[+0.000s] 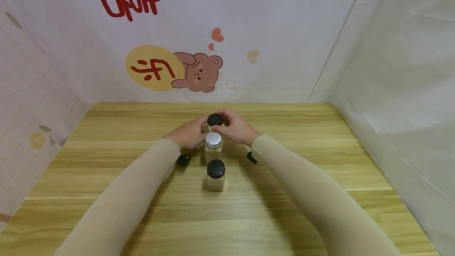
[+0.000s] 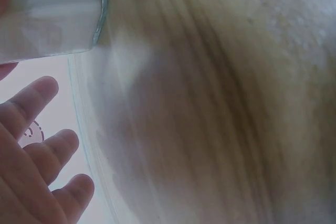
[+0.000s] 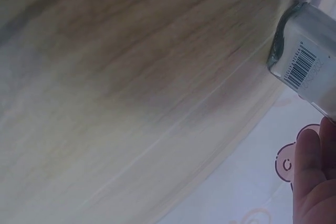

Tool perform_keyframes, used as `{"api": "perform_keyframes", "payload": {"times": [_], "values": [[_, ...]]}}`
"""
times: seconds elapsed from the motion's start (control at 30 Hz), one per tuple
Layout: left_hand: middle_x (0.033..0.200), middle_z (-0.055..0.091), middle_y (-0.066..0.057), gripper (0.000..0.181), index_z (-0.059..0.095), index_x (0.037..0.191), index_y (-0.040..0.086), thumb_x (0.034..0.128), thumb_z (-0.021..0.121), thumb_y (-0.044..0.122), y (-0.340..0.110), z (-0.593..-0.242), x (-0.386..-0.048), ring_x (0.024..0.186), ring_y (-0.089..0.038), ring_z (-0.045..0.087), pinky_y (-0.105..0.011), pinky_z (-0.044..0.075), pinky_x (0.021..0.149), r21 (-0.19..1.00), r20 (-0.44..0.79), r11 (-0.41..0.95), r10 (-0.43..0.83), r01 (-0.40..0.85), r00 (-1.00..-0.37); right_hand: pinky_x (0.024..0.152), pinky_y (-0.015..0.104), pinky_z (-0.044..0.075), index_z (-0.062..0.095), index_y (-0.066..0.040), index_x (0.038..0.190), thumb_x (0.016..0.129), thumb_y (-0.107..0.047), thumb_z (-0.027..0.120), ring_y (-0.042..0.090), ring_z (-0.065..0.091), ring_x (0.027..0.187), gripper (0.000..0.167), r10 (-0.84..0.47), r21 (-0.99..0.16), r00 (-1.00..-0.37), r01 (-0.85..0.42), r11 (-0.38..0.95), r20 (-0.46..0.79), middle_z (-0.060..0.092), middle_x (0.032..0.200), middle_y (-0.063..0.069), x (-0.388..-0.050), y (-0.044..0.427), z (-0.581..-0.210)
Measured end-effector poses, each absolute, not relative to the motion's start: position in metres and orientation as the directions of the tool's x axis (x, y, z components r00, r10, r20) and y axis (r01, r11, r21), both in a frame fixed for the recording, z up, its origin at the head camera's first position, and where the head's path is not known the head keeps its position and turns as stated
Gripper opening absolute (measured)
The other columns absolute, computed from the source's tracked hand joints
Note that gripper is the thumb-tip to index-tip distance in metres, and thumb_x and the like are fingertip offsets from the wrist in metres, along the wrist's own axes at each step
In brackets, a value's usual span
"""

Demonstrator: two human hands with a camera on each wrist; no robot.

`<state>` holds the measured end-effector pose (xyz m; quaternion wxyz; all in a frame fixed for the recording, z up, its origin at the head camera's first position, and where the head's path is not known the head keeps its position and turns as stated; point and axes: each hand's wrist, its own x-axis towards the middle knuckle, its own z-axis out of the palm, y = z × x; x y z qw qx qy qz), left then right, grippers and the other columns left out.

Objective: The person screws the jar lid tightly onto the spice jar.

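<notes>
Three small square glass jars stand in a row on the wooden table. Both hands hold the farthest, a black-lidded jar [image 1: 215,119], near its top. My left hand [image 1: 192,133] grips it from the left; in the left wrist view its other fingers [image 2: 52,153] spread below the glass jar [image 2: 52,17]. From the right, my right hand [image 1: 236,127] has its thumb in front and fingers behind. A barcode shows on the jar [image 3: 310,56] in the right wrist view. Directly in front is a silver-lidded jar [image 1: 213,147]. Whether the held jar touches the table I cannot tell.
Nearest to me stands another black-lidded jar [image 1: 216,177], with pale contents. Small black objects [image 1: 183,159] show beside each sleeve cuff. The wooden table [image 1: 177,224] ends at a white printed backdrop [image 1: 277,42] behind and on both sides.
</notes>
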<state>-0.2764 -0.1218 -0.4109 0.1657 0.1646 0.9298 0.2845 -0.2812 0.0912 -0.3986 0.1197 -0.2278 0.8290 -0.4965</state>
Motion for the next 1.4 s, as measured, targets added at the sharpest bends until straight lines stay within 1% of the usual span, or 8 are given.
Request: {"api": "perform_keyframes", "payload": {"times": [0.17, 0.43, 0.7, 0.9, 1.0, 1.2, 1.3, 1.4], "values": [[0.165, 0.043, -0.01, 0.066, 0.031, 0.164, 0.036, 0.1054, 0.06, 0.048, -0.1216, -0.4103, -0.2764, 0.154, -0.034, 0.039, -0.06, 0.032, 0.126, 0.577, -0.215, 0.789, 0.396, 0.21, -0.893, 0.104, 0.041, 0.055, 0.05, -0.007, 0.152, 0.1, -0.018, 0.073, 0.027, 0.068, 0.122, 0.058, -0.498, -0.867, -0.866, -0.273, 0.418, 0.033, 0.069, 0.133, 0.014, -0.2819, 0.0921, -0.3993], [0.166, 0.043, -0.01, 0.066, 0.031, 0.163, 0.037, 0.105, 0.061, 0.049, -0.1217, -0.4087, -0.2755, 0.155, -0.034, 0.038, -0.06, 0.031, 0.126, 0.583, -0.212, 0.784, 0.398, 0.211, -0.892, 0.103, 0.04, 0.055, 0.059, -0.005, 0.14, 0.1, -0.018, 0.073, 0.026, 0.068, 0.12, 0.044, -0.506, -0.87, -0.862, -0.283, 0.404, 0.046, 0.071, 0.13, 0.013, -0.2829, 0.092, -0.4005], [0.166, 0.042, -0.011, 0.067, 0.03, 0.164, 0.035, 0.1056, 0.06, 0.047, -0.1216, -0.4097, -0.2756, 0.155, -0.035, 0.038, -0.061, 0.031, 0.126, 0.583, -0.219, 0.787, 0.394, 0.204, -0.893, 0.107, 0.044, 0.054, 0.052, -0.005, 0.151, 0.1, -0.017, 0.072, 0.028, 0.067, 0.124, 0.057, -0.502, -0.86, -0.864, -0.285, 0.422, 0.04, 0.069, 0.134, 0.015, -0.2833, 0.0921, -0.4006], [0.167, 0.041, -0.009, 0.066, 0.031, 0.164, 0.036, 0.1057, 0.06, 0.047, -0.1218, -0.4093, -0.2747, 0.156, -0.034, 0.036, -0.061, 0.03, 0.126, 0.592, -0.223, 0.781, 0.397, 0.2, -0.89, 0.101, 0.039, 0.055, 0.061, -0.006, 0.139, 0.099, -0.017, 0.073, 0.025, 0.069, 0.118, 0.043, -0.503, -0.863, -0.863, -0.289, 0.415, 0.047, 0.071, 0.129, 0.012, -0.2826, 0.0922, -0.4007], [0.167, 0.041, -0.009, 0.066, 0.031, 0.163, 0.036, 0.1057, 0.06, 0.048, -0.1219, -0.4087, -0.2743, 0.156, -0.034, 0.036, -0.061, 0.03, 0.126, 0.595, -0.226, 0.779, 0.398, 0.198, -0.889, 0.1, 0.039, 0.055, 0.059, -0.007, 0.136, 0.099, -0.021, 0.075, 0.024, 0.068, 0.116, 0.043, -0.489, -0.86, -0.872, -0.271, 0.432, 0.029, 0.072, 0.126, 0.012, -0.2818, 0.0923, -0.3992], [0.166, 0.042, -0.01, 0.067, 0.029, 0.164, 0.035, 0.1058, 0.06, 0.047, -0.1214, -0.4078, -0.274, 0.155, -0.035, 0.038, -0.061, 0.031, 0.126, 0.581, -0.23, 0.789, 0.394, 0.199, -0.89, 0.108, 0.044, 0.054, 0.05, -0.006, 0.152, 0.1, -0.017, 0.071, 0.028, 0.066, 0.125, 0.057, -0.509, -0.863, -0.86, -0.276, 0.423, 0.025, 0.067, 0.137, 0.015, -0.2825, 0.0931, -0.3985], [0.166, 0.042, -0.011, 0.067, 0.029, 0.164, 0.035, 0.1058, 0.06, 0.047, -0.1211, -0.4081, -0.2739, 0.155, -0.035, 0.039, -0.061, 0.032, 0.126, 0.579, -0.228, 0.79, 0.393, 0.2, -0.891, 0.109, 0.044, 0.053, 0.055, -0.006, 0.149, 0.101, -0.014, 0.069, 0.029, 0.066, 0.127, 0.051, -0.524, -0.867, -0.851, -0.289, 0.405, 0.039, 0.067, 0.138, 0.015, -0.2825, 0.0931, -0.3982], [0.166, 0.042, -0.011, 0.066, 0.03, 0.164, 0.036, 0.1058, 0.06, 0.047, -0.121, -0.4085, -0.2739, 0.155, -0.035, 0.038, -0.061, 0.031, 0.126, 0.584, -0.224, 0.786, 0.395, 0.202, -0.891, 0.105, 0.041, 0.054, 0.061, -0.006, 0.14, 0.1, -0.016, 0.071, 0.026, 0.067, 0.122, 0.042, -0.516, -0.867, -0.855, -0.291, 0.405, 0.046, 0.07, 0.131, 0.013, -0.2825, 0.0926, -0.3985]]}}
